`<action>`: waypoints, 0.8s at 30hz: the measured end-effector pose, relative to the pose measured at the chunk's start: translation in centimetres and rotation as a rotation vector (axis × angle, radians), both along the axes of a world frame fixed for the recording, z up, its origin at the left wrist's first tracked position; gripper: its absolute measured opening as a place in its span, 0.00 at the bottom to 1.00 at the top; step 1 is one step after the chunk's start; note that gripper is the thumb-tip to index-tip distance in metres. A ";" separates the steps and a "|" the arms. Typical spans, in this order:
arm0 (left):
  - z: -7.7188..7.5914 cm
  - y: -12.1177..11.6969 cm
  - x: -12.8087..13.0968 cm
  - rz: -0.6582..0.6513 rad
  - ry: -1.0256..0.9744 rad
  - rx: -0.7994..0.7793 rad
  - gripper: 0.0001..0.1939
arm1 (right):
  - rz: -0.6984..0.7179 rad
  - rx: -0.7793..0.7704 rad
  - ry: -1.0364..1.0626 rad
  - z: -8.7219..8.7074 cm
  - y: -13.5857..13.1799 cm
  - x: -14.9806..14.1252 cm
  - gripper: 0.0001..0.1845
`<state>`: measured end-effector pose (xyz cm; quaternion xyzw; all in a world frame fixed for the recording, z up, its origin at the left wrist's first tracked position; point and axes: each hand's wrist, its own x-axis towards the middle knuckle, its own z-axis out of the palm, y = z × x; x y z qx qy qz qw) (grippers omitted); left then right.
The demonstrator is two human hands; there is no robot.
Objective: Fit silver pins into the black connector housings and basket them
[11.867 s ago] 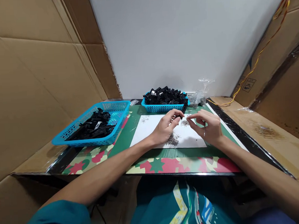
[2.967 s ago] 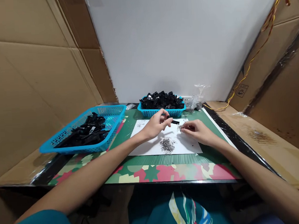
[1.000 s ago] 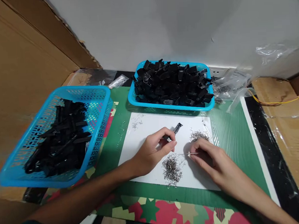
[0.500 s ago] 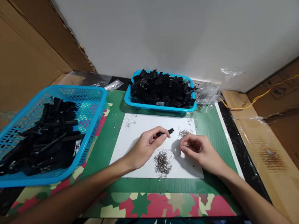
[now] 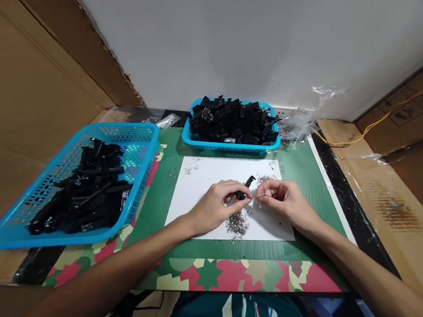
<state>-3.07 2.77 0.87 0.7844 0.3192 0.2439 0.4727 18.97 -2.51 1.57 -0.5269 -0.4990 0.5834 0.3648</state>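
**Inspector A:** Black plastic part (image 5: 245,189): we find it clamped between the thumb and fingers of the left hand (image 5: 219,207), held just above the white sheet (image 5: 212,177), near that sheet's middle. One end of it sticks out past the fingertips toward the far edge of the sheet.

**Inspector B:** And the right hand (image 5: 284,203)?

**Inspector A:** Its fingertips are pinched together on a small metal spring (image 5: 267,194), just beside the part. We cannot tell whether the spring touches the part; it is too fine to read. We judge the fitting of this piece as in hand, not finished.

**Inspector B:** Stock on either side?

**Inspector A:** Beyond the sheet's far edge, the far basket (image 5: 232,147) stands heaped with short black pieces. Left of the sheet, well apart from it, the left basket (image 5: 138,134) holds a lower heap of longer black pieces, with much of its floor bare. On the sheet itself, a pile of springs (image 5: 237,223) lies at the near edge, just below the hands, and a thinner scatter (image 5: 266,178) lies behind the right hand.

**Inspector B:** Our reading of progress?

**Inspector A:** If the left basket takes the finished pieces, we judge a modest share done and the larger share left, going by the full far basket and the springs on the sheet.
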 end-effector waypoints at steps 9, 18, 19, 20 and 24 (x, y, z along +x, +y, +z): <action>-0.2 -0.2 0.1 -0.012 0.006 0.020 0.09 | 0.075 0.066 -0.083 -0.1 -0.5 0.7 0.10; -0.1 -0.4 0.5 -0.021 0.054 0.061 0.09 | 0.129 0.065 -0.097 0.1 -0.7 0.6 0.08; -0.1 -0.4 0.5 -0.014 0.059 0.074 0.09 | 0.145 0.068 -0.093 0.0 -0.7 0.6 0.07; -0.2 -0.4 0.5 -0.005 0.065 0.086 0.09 | 0.161 0.068 -0.092 -0.1 -0.7 0.6 0.07; -0.3 -0.3 0.5 0.033 0.103 0.121 0.08 | 0.183 0.043 -0.070 -0.3 -0.6 0.9 0.08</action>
